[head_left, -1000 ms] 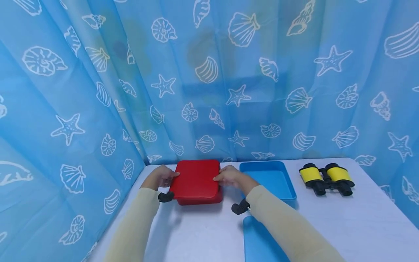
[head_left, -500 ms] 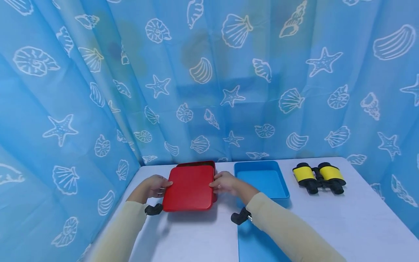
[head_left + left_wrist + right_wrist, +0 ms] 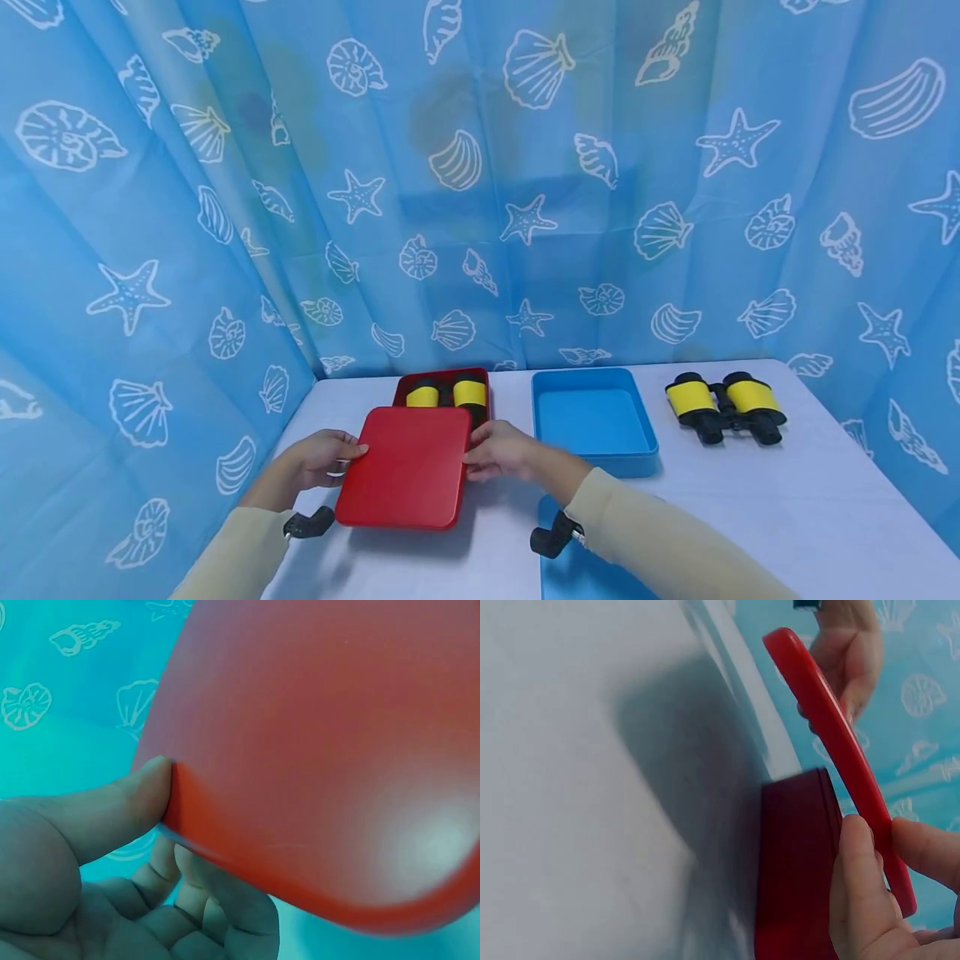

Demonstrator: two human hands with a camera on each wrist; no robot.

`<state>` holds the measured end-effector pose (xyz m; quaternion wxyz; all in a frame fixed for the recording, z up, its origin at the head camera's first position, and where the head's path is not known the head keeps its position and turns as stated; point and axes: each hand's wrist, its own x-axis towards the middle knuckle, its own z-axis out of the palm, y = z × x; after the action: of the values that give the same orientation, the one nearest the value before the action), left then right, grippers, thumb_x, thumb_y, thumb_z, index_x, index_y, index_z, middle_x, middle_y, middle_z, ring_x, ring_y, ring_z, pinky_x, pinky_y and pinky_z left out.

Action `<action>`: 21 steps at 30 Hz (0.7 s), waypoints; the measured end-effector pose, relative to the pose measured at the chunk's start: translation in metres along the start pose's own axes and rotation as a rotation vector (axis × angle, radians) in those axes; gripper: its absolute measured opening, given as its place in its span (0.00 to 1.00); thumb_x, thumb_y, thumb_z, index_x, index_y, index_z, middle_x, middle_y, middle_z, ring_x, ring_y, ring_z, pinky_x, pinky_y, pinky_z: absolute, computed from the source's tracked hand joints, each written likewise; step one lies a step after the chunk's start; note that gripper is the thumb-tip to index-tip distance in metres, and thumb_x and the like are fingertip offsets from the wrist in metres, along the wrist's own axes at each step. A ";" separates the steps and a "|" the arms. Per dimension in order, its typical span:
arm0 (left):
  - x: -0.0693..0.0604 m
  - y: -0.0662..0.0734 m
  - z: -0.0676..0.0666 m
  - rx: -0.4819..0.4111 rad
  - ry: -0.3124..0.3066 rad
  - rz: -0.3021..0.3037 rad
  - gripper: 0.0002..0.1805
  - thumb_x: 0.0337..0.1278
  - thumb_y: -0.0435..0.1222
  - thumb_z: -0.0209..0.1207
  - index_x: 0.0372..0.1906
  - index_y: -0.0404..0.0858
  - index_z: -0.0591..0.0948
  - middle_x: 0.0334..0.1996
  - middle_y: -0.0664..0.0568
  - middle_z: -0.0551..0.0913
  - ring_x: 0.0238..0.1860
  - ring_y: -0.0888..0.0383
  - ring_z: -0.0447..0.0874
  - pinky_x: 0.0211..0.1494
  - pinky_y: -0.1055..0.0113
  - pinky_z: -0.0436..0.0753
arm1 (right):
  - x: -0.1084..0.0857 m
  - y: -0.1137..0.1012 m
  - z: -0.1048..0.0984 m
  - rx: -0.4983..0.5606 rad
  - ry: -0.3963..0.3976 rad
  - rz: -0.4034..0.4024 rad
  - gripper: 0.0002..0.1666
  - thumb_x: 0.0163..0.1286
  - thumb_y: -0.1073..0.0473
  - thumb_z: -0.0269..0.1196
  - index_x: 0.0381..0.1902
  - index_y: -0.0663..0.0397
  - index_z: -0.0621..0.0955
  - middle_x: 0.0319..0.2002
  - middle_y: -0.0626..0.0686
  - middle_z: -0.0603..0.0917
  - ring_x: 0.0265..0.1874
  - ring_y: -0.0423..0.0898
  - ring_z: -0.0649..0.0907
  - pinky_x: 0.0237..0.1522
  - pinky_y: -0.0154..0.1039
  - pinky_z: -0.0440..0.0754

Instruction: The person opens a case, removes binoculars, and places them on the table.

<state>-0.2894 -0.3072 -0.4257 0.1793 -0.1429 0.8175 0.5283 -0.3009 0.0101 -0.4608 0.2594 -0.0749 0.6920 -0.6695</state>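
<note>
Red lid point(image 3: 405, 468), glossy, square, round-cornered; left hand point(image 3: 322, 458) and right hand point(image 3: 502, 451) pinch it.

Blue curtains point(image 3: 480, 317) patterned with white shells point(image 3: 537, 69) and starfish point(image 3: 738, 142) hang behind and on both sides of a white desk point(image 3: 810, 500). Soft shadows point(image 3: 420, 542) fall across its top.

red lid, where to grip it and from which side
Probably by opposite side edges of the red lid, left hand from the left, right hand from the right: its thin rim suits a pinch, while the broad flat top shows no handle.
</note>
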 end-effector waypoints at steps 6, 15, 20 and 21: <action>-0.017 -0.013 0.001 0.099 -0.001 0.020 0.30 0.45 0.40 0.74 0.50 0.30 0.71 0.43 0.42 0.80 0.43 0.44 0.81 0.45 0.49 0.83 | -0.014 0.013 0.009 0.003 -0.014 0.006 0.24 0.59 0.64 0.71 0.49 0.65 0.73 0.38 0.60 0.81 0.35 0.54 0.85 0.38 0.47 0.85; -0.033 -0.024 0.007 0.124 -0.015 0.012 0.24 0.51 0.39 0.70 0.47 0.30 0.73 0.39 0.42 0.80 0.40 0.46 0.82 0.45 0.47 0.83 | -0.027 0.027 0.013 -0.017 -0.056 0.038 0.23 0.60 0.65 0.70 0.49 0.63 0.72 0.35 0.61 0.83 0.33 0.54 0.86 0.36 0.44 0.85; -0.037 -0.030 0.011 0.120 -0.031 0.000 0.23 0.51 0.38 0.70 0.45 0.30 0.73 0.38 0.42 0.81 0.39 0.47 0.83 0.44 0.46 0.83 | -0.032 0.031 0.015 -0.012 -0.074 0.065 0.22 0.61 0.66 0.69 0.49 0.63 0.73 0.35 0.61 0.83 0.33 0.53 0.86 0.36 0.44 0.86; -0.037 -0.032 0.011 0.121 -0.037 -0.001 0.23 0.52 0.38 0.70 0.45 0.30 0.73 0.39 0.42 0.81 0.40 0.46 0.83 0.44 0.46 0.83 | -0.033 0.032 0.015 -0.011 -0.079 0.069 0.21 0.61 0.66 0.69 0.49 0.63 0.73 0.35 0.61 0.84 0.32 0.53 0.86 0.35 0.44 0.86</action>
<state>-0.2410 -0.3080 -0.4391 0.2030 -0.1222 0.8445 0.4803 -0.2582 0.0150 -0.4826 0.3090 -0.0785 0.6870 -0.6530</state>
